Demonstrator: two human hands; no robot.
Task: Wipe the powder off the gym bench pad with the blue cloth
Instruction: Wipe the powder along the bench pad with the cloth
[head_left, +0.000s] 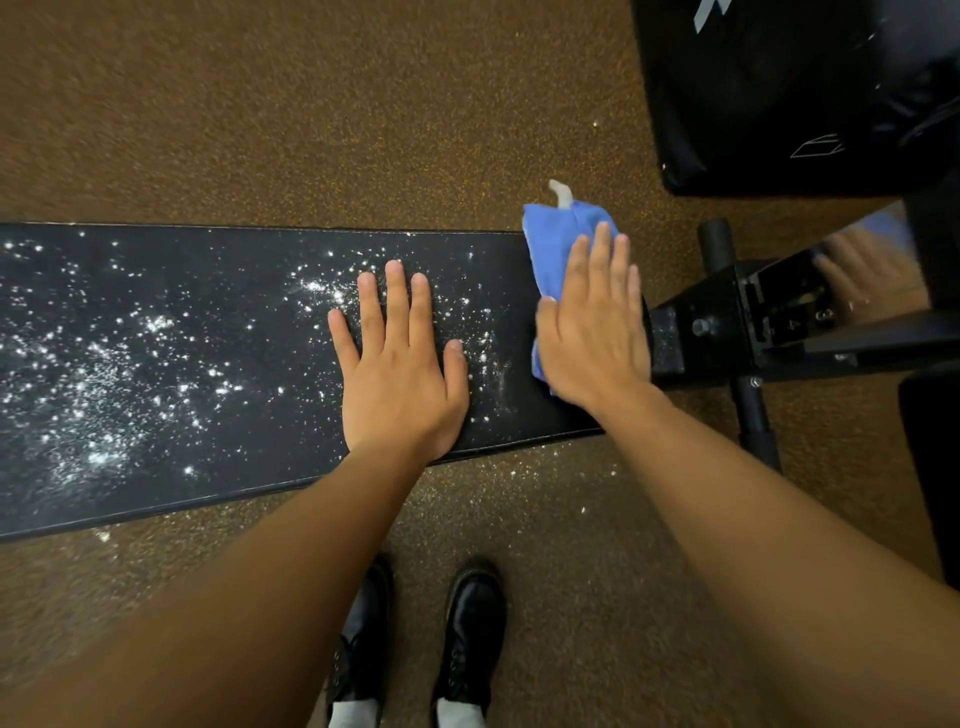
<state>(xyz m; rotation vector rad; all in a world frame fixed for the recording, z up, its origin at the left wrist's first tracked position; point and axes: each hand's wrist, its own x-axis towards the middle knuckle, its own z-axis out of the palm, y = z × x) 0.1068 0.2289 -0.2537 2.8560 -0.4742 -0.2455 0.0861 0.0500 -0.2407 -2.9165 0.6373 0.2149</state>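
A long black gym bench pad (249, 291) runs from the left edge to the middle right. White powder (93, 384) is scattered over most of it, thickest at the left and around the middle. My left hand (400, 364) lies flat on the pad with straight, spread fingers. At the pad's right end, my right hand (592, 322) presses flat on the blue cloth (550, 249). The cloth hangs partly over the pad's end, and a white tag sticks up from its far edge.
The bench's black metal frame (737, 322) and its foot bar extend to the right of the pad. A black padded block (779, 93) stands at the back right. Brown speckled floor (311, 114) surrounds the bench, with powder spilled near my black shoes (467, 639).
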